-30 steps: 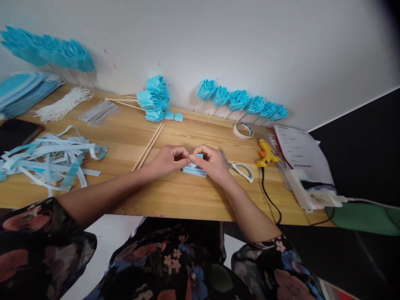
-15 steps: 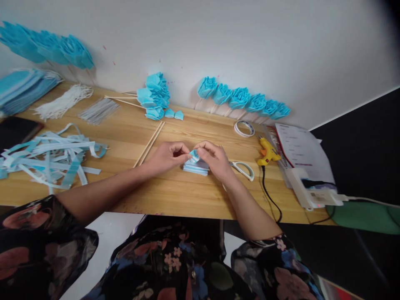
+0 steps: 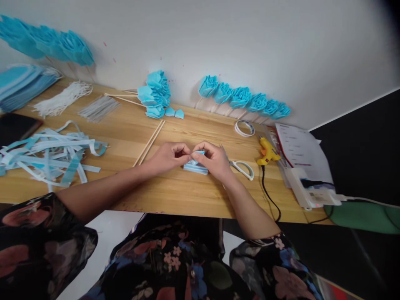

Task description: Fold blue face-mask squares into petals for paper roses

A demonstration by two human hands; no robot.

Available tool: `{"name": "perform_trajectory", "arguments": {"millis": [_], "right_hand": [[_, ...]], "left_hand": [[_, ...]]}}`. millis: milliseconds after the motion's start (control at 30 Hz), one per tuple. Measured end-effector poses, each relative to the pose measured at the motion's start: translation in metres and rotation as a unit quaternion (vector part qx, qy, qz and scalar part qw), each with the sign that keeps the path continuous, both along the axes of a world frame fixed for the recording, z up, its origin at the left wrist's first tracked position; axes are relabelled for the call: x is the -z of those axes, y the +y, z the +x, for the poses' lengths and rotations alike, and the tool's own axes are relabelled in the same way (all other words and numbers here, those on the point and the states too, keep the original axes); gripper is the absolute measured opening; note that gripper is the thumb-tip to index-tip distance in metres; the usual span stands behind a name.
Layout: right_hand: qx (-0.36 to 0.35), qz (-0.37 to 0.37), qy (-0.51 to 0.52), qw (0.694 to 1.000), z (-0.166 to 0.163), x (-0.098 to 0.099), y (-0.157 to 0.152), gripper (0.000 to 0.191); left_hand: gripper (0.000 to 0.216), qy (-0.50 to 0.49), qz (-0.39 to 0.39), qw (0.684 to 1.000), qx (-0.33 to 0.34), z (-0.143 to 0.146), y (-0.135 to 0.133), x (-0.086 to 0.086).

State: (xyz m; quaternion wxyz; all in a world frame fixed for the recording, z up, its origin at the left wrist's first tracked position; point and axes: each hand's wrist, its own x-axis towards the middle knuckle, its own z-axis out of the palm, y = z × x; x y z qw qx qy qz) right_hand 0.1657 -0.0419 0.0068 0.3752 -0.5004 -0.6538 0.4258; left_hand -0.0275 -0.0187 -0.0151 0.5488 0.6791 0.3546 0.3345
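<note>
My left hand and my right hand meet at the middle of the wooden table. Both pinch a small folded piece of blue fabric between their fingertips. Right under it lies a small stack of blue fabric pieces, partly covered by my right hand. White-handled scissors lie just right of my right hand. Two thin wooden sticks lie just left of my left hand.
A yellow glue gun with a black cable, a tape roll, papers and a white power strip are at the right. Blue fabric flowers line the wall. Cut blue strips, white elastic loops and grey wires lie at the left.
Both hands kept working the small blue piece over the stack, lifting it a little and bringing it back down. Their place on the table barely changed.
</note>
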Motion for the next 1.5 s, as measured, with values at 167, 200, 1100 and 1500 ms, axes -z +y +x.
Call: {"name": "perform_trajectory", "arguments": {"millis": [167, 200, 1100, 1500], "right_hand": [[0.015, 0.029, -0.009, 0.999, -0.002, 0.003, -0.001, 0.025], [0.013, 0.035, -0.005, 0.999, -0.002, 0.003, -0.001, 0.026], [-0.002, -0.030, 0.028, 0.999, 0.001, 0.004, 0.001, 0.041], [0.017, 0.013, 0.032, 0.999, 0.006, 0.004, 0.002, 0.051]], "left_hand": [[0.022, 0.018, -0.008, 1.000, 0.023, 0.001, 0.002, 0.000], [0.022, 0.025, -0.006, 0.999, 0.023, 0.000, 0.002, -0.001], [0.022, 0.011, 0.028, 0.999, -0.027, -0.001, 0.000, -0.004], [0.022, 0.004, 0.017, 0.999, -0.038, -0.002, 0.000, -0.010]]}}
